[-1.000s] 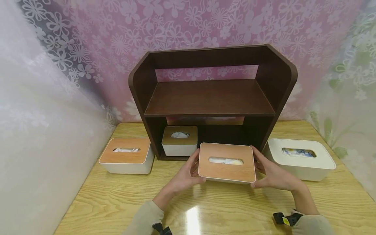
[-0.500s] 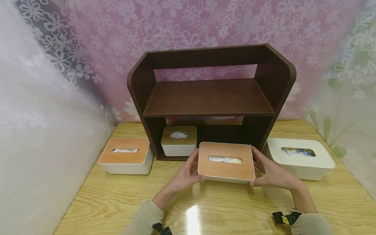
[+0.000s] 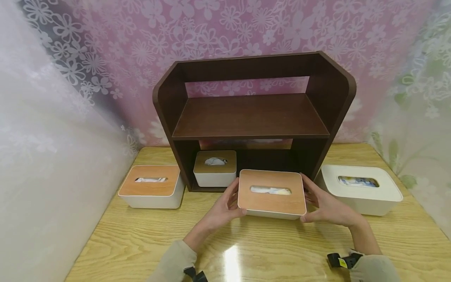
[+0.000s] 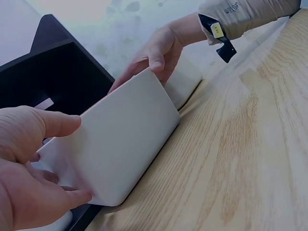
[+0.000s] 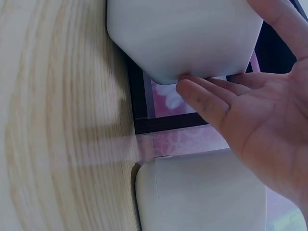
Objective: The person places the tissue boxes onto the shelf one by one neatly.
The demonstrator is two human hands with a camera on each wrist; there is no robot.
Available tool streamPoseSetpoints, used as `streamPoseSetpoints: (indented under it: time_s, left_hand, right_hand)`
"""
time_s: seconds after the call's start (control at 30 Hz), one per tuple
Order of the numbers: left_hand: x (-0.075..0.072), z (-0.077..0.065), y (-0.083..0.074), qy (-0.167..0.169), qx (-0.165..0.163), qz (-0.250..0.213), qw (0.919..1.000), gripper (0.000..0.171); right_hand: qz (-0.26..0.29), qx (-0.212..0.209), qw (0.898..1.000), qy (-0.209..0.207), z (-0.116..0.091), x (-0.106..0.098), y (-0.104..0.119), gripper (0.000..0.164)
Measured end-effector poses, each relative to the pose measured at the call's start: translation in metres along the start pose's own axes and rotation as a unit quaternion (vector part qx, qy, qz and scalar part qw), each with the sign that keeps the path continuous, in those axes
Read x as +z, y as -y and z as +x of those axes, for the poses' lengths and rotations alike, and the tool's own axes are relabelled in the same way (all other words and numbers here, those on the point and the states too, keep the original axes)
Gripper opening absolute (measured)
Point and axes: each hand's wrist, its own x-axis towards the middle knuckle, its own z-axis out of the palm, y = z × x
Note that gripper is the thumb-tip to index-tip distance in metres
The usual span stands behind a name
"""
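Note:
Between both hands is a tissue box (image 3: 271, 203) with a white body and an orange wood-look lid, tissue showing in its slot. My left hand (image 3: 221, 212) grips its left end, thumb at the front corner. My right hand (image 3: 330, 208) holds the right end the same way. The box's front (image 4: 127, 139) fills the middle of the left wrist view, its lower edge close over the table. In the right wrist view, my right fingers (image 5: 204, 98) press the box's end (image 5: 183, 38). Behind it, a smaller square tissue box (image 3: 215, 180) with a brown lid sits on the lower shelf.
A dark brown two-tier shelf (image 3: 251, 115) stands at the table's back. Left of it is another orange-lidded tissue box (image 3: 151, 201); to its right, an all-white tissue box (image 3: 363, 203). Flowered cloth (image 3: 229, 31) hangs behind the wood-grain table (image 3: 275, 250).
Almost nothing moves. Both hands keep their hold on the tissue box at the shelf's front, and the view shifts very slightly.

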Motion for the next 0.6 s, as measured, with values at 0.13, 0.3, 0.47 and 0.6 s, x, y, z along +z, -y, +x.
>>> streamPoseSetpoints:
  time_s: [0.13,0.3,0.47,0.6]
  left_hand:
    - [0.0011,-0.0002,-0.0001,-0.017,-0.011,0.01,0.9998,0.093]
    - [0.0031,-0.0003,-0.0002,-0.045,-0.032,0.045,0.9974,0.086]
    - [0.0063,-0.0015,-0.0026,-0.06,-0.035,0.064,0.9955,0.083]
    - [0.0101,-0.0031,-0.0041,-0.078,-0.037,0.079,0.9931,0.076]
  right_hand:
    - [-0.014,0.008,1.0,0.0,-0.0007,0.0005,0.0009,0.118]
    - [0.045,0.035,0.998,0.027,-0.0031,0.0009,0.0005,0.115]
    - [0.074,0.034,0.995,0.052,-0.0042,0.0013,0.0017,0.111]
    - [0.069,0.029,0.996,0.051,-0.0041,0.0008,0.0049,0.11]
